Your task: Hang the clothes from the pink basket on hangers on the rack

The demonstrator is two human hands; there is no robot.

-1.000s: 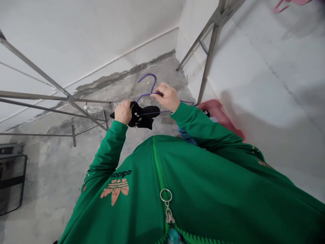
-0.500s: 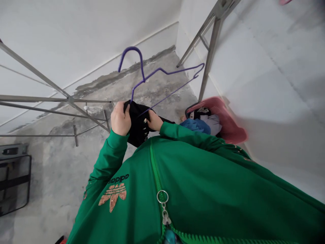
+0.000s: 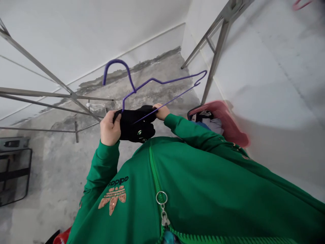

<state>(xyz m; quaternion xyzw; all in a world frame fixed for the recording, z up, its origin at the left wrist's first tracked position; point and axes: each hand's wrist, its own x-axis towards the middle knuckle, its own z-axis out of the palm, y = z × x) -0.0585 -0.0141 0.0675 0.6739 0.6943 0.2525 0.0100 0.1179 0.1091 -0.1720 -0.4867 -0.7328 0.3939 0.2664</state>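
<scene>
Two hands hold a black garment (image 3: 135,130): the left hand (image 3: 109,128) curls its fingers shut on it, the right hand (image 3: 161,112) pinches its far end. A purple hanger (image 3: 162,82) juts from the cloth, long axis rising rightward, hook curving up-left.

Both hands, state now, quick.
Left hand: closed, holding the black garment.
Right hand: closed, pinching the same black garment.

The word "adidas" (image 3: 118,181) stood upside down in this view on the green track jacket (image 3: 203,189). Directly beside it was a copper-coloured trefoil logo (image 3: 112,200).
</scene>
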